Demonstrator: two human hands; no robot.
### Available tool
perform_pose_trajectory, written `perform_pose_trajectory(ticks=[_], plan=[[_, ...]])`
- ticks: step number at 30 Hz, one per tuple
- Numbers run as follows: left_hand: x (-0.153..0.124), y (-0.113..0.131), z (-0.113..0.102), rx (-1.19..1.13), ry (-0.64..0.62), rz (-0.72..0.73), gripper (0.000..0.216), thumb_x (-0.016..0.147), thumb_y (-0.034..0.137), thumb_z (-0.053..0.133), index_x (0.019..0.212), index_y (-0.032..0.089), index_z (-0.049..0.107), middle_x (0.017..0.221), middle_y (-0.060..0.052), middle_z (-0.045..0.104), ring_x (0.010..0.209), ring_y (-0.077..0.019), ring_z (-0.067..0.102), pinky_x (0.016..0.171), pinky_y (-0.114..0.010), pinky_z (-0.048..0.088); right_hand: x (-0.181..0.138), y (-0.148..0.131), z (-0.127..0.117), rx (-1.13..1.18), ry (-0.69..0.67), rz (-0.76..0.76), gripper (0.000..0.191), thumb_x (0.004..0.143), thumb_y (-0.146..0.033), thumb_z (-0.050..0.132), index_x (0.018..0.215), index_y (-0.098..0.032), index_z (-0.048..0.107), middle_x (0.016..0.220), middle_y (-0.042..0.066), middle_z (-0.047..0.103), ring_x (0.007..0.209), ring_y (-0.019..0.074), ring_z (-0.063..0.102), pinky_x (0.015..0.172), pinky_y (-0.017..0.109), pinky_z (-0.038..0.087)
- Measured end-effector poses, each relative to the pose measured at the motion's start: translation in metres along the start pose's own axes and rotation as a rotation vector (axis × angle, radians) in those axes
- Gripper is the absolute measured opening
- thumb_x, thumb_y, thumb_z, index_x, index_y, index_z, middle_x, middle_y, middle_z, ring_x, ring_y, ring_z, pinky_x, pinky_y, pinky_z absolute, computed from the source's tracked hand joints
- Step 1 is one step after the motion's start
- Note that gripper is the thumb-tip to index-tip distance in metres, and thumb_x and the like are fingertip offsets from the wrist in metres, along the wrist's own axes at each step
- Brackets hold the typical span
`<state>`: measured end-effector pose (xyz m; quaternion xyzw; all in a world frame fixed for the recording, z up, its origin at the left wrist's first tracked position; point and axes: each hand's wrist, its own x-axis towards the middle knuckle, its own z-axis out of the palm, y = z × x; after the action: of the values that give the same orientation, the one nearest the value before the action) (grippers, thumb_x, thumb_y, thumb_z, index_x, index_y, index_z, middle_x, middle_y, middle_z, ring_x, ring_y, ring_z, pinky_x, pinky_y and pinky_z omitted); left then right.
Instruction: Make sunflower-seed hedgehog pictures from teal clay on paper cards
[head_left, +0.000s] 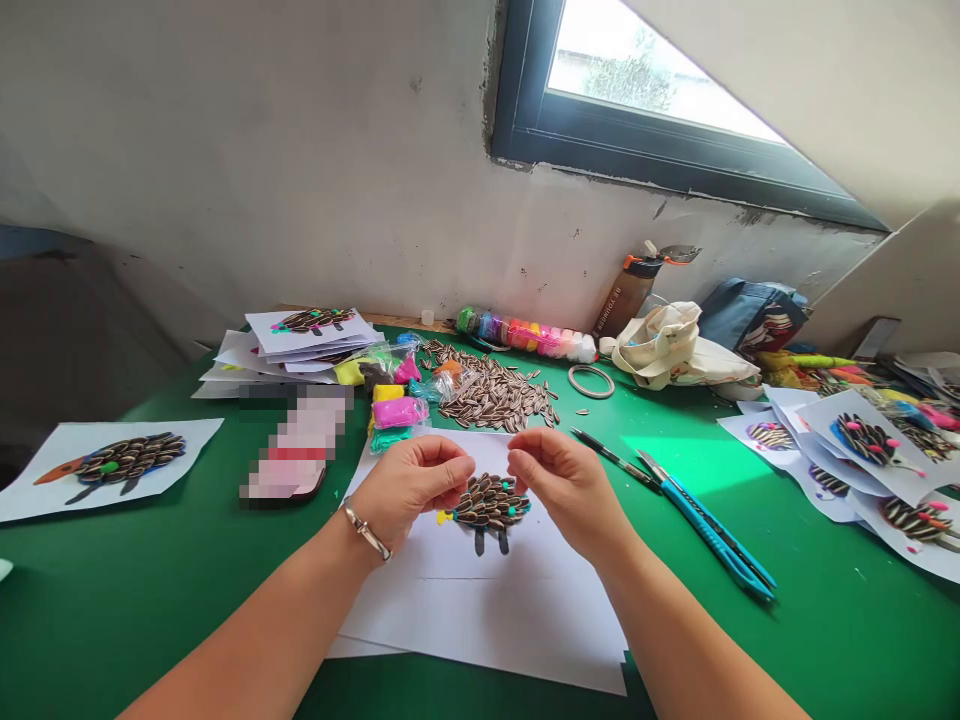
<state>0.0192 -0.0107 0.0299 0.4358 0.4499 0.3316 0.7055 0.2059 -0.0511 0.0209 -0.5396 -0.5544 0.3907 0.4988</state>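
Observation:
My left hand (pixel 420 482), with a silver bracelet at its wrist, is raised over a white sheet of paper (pixel 480 620), thumb and fingers pinched together. Facing it across a small gap, my right hand (pixel 566 485) is pinched in the same way. Whatever the fingertips hold, if anything, is too small to make out. Below and between them, a bird-like figure covered in sunflower seeds (pixel 491 503) lies on the paper. It has a yellow beak, two dark legs and small green dots. The hands hide part of its upper edges.
Loose sunflower seeds (pixel 499 390) lie behind the paper, beside bagged coloured clay (pixel 397 412). A black pen (pixel 615 457) and blue tweezers (pixel 712 530) are at the right. Finished seed pictures lie left (pixel 127 465) and right (pixel 866 440). A bottle (pixel 626 295) stands by the wall.

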Motion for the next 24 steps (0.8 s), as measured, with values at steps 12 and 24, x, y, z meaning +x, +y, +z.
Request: perform_pose_trajectory(ticks=[12, 24], plan=[[0.000, 0.002, -0.001, 0.014, 0.001, 0.052, 0.045, 0.050, 0.051, 0.088, 0.061, 0.014, 0.064, 0.048, 0.004, 0.057, 0.045, -0.0065, 0.050, 0.047, -0.020, 0.041, 0.000, -0.002, 0.000, -0.115, -0.027, -0.004, 0.023, 0.081, -0.036, 0.063, 0.068, -0.018, 0.061, 0.054, -0.004, 0.051, 0.047, 0.0090, 0.047, 0.043, 0.022, 0.037], [0.000, 0.000, 0.000, 0.027, -0.002, 0.051, 0.045, 0.052, 0.051, 0.087, 0.067, 0.013, 0.067, 0.055, 0.002, 0.063, 0.049, -0.0085, 0.056, 0.052, -0.021, 0.045, 0.001, 0.006, -0.003, -0.249, -0.039, -0.042, 0.021, 0.088, -0.035, 0.053, 0.080, -0.019, 0.065, 0.070, 0.001, 0.064, 0.057, 0.0123, 0.058, 0.056, 0.026, 0.046]])
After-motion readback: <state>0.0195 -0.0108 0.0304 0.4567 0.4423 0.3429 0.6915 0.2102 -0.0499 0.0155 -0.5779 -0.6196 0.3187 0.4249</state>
